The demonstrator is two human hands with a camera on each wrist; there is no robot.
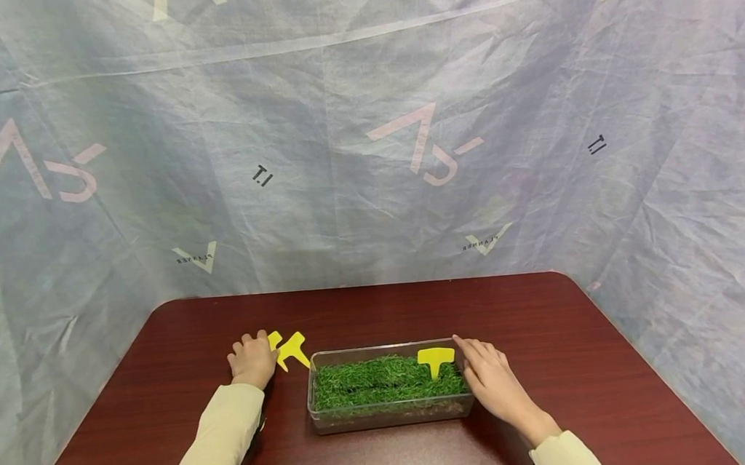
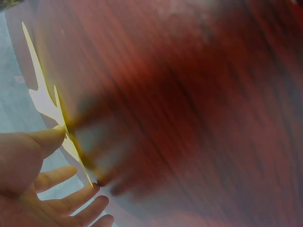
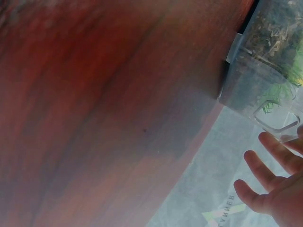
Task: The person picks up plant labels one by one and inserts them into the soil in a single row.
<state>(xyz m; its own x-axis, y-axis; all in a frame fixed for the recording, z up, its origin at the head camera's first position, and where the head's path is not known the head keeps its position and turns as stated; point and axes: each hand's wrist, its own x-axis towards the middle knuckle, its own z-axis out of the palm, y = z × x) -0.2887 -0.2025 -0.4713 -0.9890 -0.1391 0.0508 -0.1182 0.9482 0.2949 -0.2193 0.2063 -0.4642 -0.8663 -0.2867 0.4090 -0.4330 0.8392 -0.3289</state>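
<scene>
In the head view a clear plastic box [image 1: 393,410] holds a bed of green artificial grass [image 1: 364,373]. One yellow T-shaped plant label [image 1: 435,357] stands upright in the grass near the right end. Left of the box, a second yellow label [image 1: 293,347] lies on the table, and a third yellow label [image 1: 274,339] is partly hidden by my left hand [image 1: 253,359]. The left thumb [image 2: 49,140] touches this label in the left wrist view, the other fingers spread beside it. My right hand [image 1: 494,381] rests fingers extended against the box's right end.
The dark red wooden table [image 1: 391,464] carries the box near its middle. Behind and along both sides hangs a grey printed cloth [image 1: 345,213]. A handle-like loop [image 3: 277,116] shows on the box's end in the right wrist view.
</scene>
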